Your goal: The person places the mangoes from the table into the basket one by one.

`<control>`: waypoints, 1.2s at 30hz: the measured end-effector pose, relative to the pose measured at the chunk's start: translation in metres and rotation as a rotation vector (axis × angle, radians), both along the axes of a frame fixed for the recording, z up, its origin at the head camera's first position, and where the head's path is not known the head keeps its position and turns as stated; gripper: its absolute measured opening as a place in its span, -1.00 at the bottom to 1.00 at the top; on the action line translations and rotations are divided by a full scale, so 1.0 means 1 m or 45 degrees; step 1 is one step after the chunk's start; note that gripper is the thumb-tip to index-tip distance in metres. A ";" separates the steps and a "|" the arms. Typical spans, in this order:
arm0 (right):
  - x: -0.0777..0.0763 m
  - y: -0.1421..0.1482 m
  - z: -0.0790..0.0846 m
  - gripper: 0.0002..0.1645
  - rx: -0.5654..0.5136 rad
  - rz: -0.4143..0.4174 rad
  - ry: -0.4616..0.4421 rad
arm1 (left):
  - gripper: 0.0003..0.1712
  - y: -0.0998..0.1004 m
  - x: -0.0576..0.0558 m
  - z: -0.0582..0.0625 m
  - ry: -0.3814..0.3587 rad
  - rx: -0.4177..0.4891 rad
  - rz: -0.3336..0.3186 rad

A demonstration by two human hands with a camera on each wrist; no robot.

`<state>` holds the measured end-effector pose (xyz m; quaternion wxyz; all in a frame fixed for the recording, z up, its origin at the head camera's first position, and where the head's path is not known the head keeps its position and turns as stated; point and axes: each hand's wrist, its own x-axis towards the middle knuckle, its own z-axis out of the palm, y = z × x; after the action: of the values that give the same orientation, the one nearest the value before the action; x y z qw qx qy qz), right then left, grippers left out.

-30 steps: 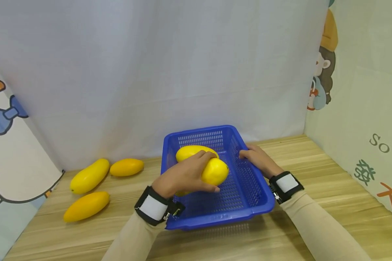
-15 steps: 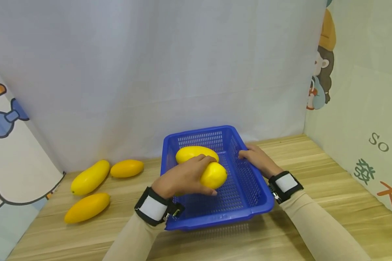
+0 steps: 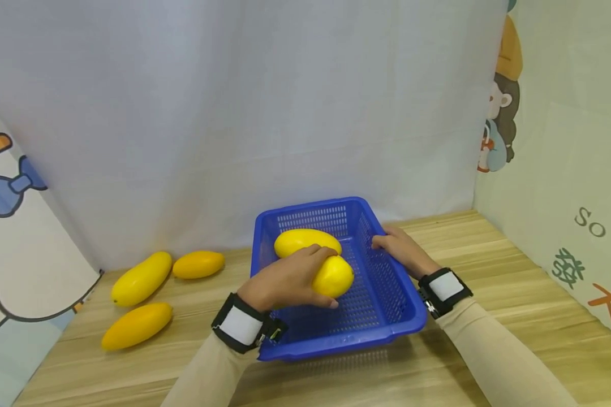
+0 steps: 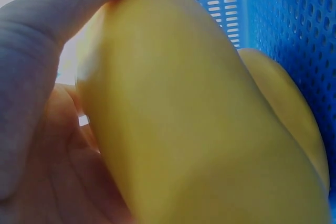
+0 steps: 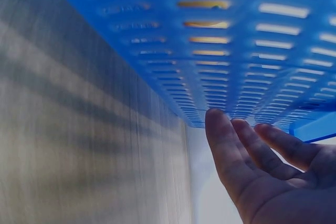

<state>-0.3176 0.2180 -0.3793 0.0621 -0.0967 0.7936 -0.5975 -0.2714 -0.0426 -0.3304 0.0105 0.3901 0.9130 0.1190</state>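
Observation:
My left hand [image 3: 287, 280] grips a plump yellow mango [image 3: 334, 277] from above, thumb on the near side and fingers over the far side. In the left wrist view the held mango [image 4: 184, 98] fills the middle, beside the basket's perforated wall. Behind it a second yellow mango [image 3: 302, 240] lies in the blue plastic basket [image 3: 336, 342]. My right hand [image 3: 404, 249] holds the basket's right rim, thumb inside the wall. From the right wrist view, the fingers [image 5: 226, 150] of that hand lie against the wall's slotted outer side.
Left of the basket, three more mangoes lie on the wood-grain table [image 3: 193, 350]: a large yellow one [image 3: 142, 278] and two orange-yellow ones, one farther back [image 3: 198, 264] and one nearer [image 3: 137, 326]. A pale curtain [image 3: 234, 113] hangs close behind, with a printed wall [image 3: 565, 169] at right.
My left hand and its mango have sunk slightly within the basket, and the mango has shifted a little left. My right hand keeps its place on the rim.

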 end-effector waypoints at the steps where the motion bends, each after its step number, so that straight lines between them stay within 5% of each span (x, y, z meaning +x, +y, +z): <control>1: 0.000 0.000 0.000 -0.56 -0.001 -0.001 -0.003 | 0.02 0.001 0.000 0.000 0.004 -0.004 0.001; 21: 0.002 0.000 0.001 -0.55 -0.019 -0.013 0.008 | -0.05 0.005 -0.003 -0.007 0.034 -0.058 -0.081; 36: 0.001 -0.001 0.000 -0.56 -0.025 0.013 0.012 | -0.06 0.007 -0.004 -0.011 0.152 -0.183 -0.093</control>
<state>-0.3161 0.2168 -0.3794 0.0604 -0.1043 0.7875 -0.6045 -0.2751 -0.0353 -0.3412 -0.0114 0.4277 0.9034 0.0292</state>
